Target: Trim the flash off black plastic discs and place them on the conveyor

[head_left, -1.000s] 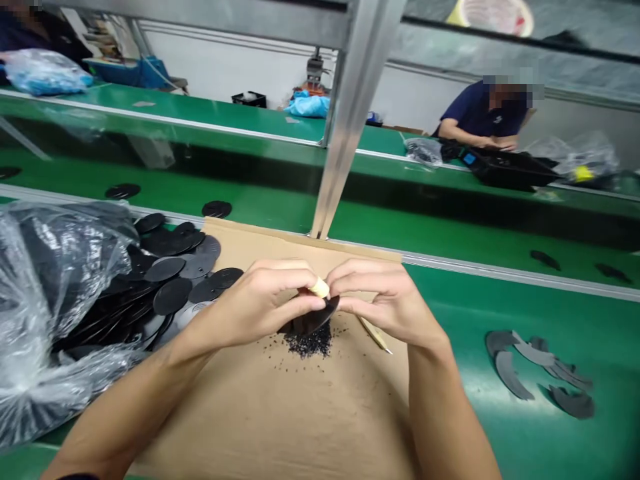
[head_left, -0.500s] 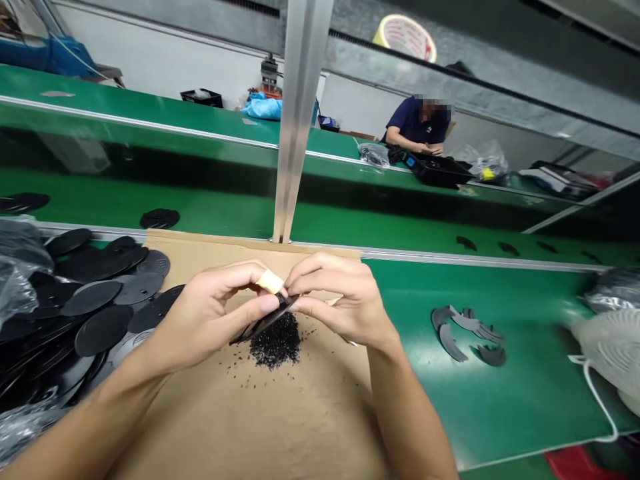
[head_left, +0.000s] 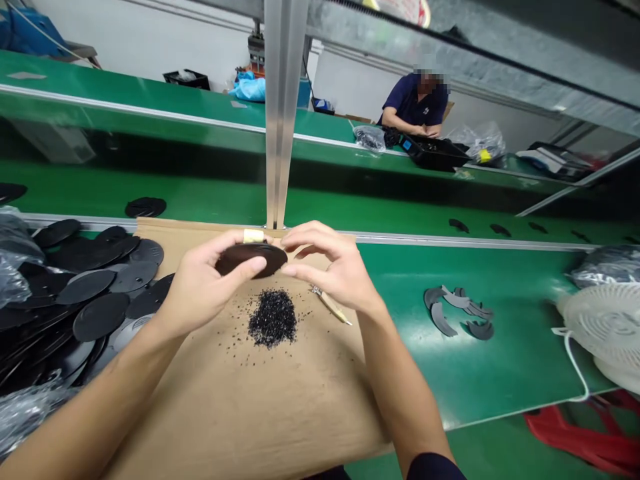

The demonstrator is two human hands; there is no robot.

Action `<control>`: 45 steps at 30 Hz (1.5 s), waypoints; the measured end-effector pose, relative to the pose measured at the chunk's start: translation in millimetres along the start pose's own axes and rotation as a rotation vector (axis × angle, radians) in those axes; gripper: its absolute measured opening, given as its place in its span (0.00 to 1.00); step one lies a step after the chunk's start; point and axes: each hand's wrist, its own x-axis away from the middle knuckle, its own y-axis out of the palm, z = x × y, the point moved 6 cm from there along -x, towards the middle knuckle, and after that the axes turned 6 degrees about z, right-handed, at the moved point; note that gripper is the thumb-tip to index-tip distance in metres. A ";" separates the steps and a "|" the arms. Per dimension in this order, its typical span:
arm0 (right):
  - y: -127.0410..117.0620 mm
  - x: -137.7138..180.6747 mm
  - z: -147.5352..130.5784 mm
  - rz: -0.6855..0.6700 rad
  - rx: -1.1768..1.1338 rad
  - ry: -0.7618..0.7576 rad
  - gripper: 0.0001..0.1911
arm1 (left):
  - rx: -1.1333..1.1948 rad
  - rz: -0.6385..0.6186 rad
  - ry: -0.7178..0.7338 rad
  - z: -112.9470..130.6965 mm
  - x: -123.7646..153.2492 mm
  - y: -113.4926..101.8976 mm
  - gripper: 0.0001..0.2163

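Observation:
My left hand (head_left: 205, 283) grips a dark round disc (head_left: 250, 259) between thumb and fingers; one finger wears a tan tape wrap (head_left: 253, 235). My right hand (head_left: 327, 267) pinches the disc's right edge, fingers curled. Both hands hover above a cardboard sheet (head_left: 260, 400). Below them lies a small heap of black crumbs (head_left: 273, 319). A thin pointed tool (head_left: 331, 305) lies on the cardboard under my right hand.
A pile of black discs (head_left: 85, 293) and a plastic bag (head_left: 15, 267) sit at left. Curved grey offcuts (head_left: 457, 310) lie on the green belt (head_left: 500, 360). A white fan (head_left: 607, 333) stands at right. An aluminium post (head_left: 280, 113) rises behind. Another person (head_left: 417, 107) works far across.
The disc has turned from edge-on to face-up and risen slightly in my hands. The camera view swung further right and down, bringing the fan more into view.

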 end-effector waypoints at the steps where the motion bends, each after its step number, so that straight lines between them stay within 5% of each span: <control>1: -4.0 7.2 14.5 -0.058 0.093 0.067 0.16 | -0.018 0.021 -0.015 -7.5 0.4 -2.7 0.15; 5: -21.3 63.0 76.7 -0.395 0.682 0.310 0.39 | -0.051 0.032 -0.043 -44.0 12.2 -9.6 0.15; 7: -28.3 87.4 90.1 -0.453 0.803 0.296 0.37 | -0.062 0.027 0.007 -55.1 21.3 -8.0 0.13; 9: -30.6 98.0 91.1 -0.408 0.849 0.219 0.23 | -0.080 0.025 0.107 -58.0 29.3 -3.4 0.09; 11: -26.6 96.3 84.8 -0.306 0.829 0.148 0.14 | -0.094 0.002 0.207 -57.7 35.1 3.2 0.08; 18: 23.2 73.8 46.2 -0.025 0.351 0.013 0.12 | -0.108 -0.107 0.250 -66.5 45.5 11.5 0.10; 45: 31.1 88.6 37.3 -0.108 0.285 -0.062 0.11 | 0.064 -0.262 0.247 -60.6 52.5 19.6 0.08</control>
